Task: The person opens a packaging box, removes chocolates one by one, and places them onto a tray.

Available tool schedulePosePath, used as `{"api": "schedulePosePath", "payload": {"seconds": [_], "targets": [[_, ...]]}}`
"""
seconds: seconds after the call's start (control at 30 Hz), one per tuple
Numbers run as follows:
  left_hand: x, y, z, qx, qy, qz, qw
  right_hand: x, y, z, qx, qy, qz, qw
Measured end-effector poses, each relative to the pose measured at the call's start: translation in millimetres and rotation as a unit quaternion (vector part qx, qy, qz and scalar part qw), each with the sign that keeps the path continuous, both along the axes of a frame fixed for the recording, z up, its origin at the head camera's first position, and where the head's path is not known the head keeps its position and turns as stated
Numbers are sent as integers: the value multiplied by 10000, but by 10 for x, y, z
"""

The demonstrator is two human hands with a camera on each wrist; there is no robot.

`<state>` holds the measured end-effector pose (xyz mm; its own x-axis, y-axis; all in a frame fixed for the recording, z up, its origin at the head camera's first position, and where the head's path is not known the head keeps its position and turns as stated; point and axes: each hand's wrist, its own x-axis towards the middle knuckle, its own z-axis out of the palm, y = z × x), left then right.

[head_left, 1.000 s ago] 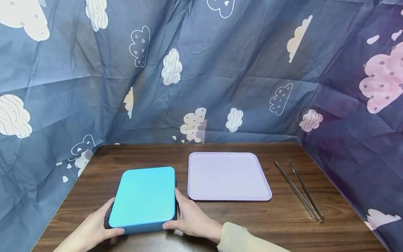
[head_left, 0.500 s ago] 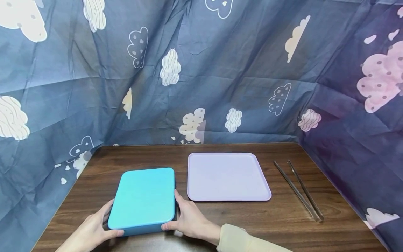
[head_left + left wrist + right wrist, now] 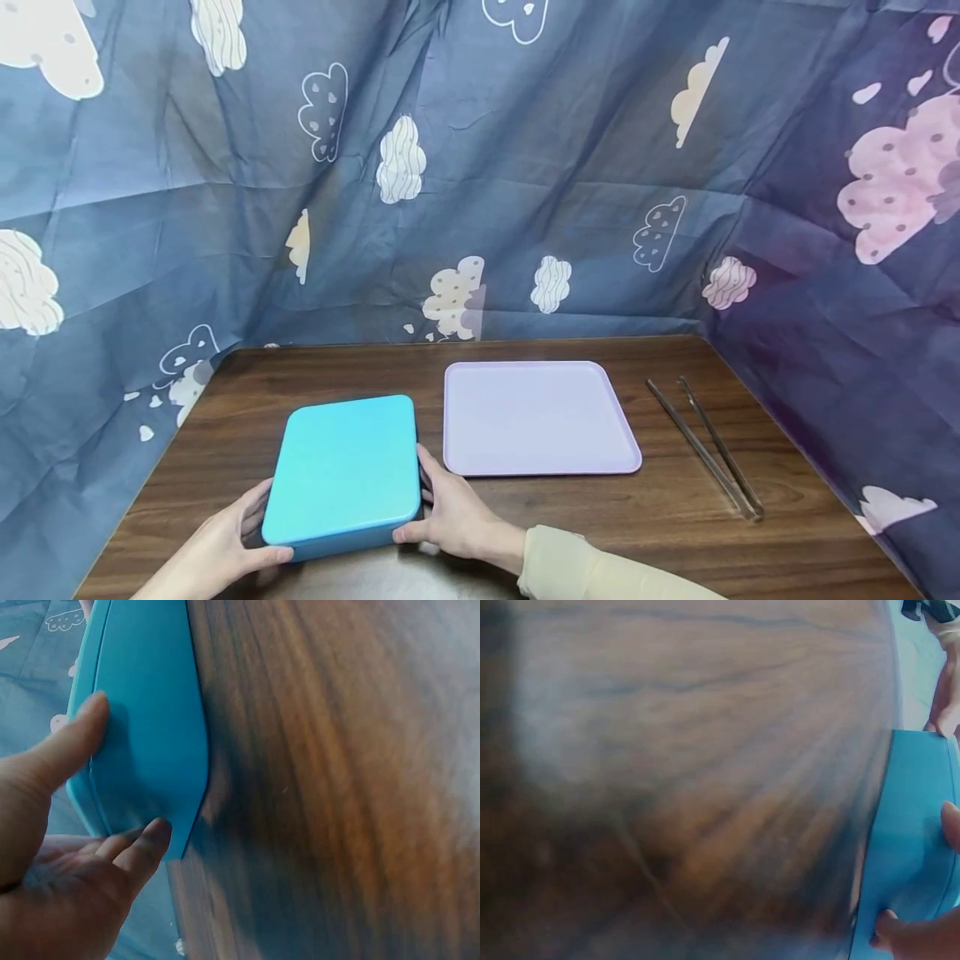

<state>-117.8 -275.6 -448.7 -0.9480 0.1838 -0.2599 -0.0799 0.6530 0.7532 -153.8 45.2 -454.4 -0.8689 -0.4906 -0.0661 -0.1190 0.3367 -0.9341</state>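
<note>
A square, round-cornered bright blue box (image 3: pixel 345 467) with a lid is on the front left of the table. My left hand (image 3: pixel 217 542) grips its left front corner, thumb on the front side. On the opposite side, my right hand (image 3: pixel 461 517) holds the right front corner, its thumb also at the front. The left wrist view shows the box's side (image 3: pixel 150 697) and the lid seam, with the thumb (image 3: pixel 90 720) across the seam. In the right wrist view both hands meet the box (image 3: pixel 907 817) close over the wood. The inside of the box is hidden.
A pale lilac tray (image 3: pixel 540 417) lies to the right of the box. Long metal tongs (image 3: pixel 708 454) lie farther right on the brown wooden table (image 3: pixel 585 525). Dark blue cloud-print cloth (image 3: pixel 487 167) hangs behind and along both sides.
The head view has shifted slightly. The box, held by both hands, has turned a little and its right front corner sits slightly closer to the tray. The tray and tongs stay put.
</note>
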Motion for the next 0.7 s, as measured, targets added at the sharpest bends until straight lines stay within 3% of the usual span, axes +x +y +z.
{"api": "schedulePosePath", "payload": {"seconds": [0.4, 0.5, 0.7], "targets": [[24, -21, -68, 225, 283, -422, 9985, 54, -4, -65, -516, 136, 152, 9985], [22, -18, -73, 133, 278, -388, 9988, 69, -1, -71, -563, 172, 160, 9981], [-3, 9, -84, 68, -102, -160, 9998, 108, -6, -98, -488, 489, 109, 9976]]}}
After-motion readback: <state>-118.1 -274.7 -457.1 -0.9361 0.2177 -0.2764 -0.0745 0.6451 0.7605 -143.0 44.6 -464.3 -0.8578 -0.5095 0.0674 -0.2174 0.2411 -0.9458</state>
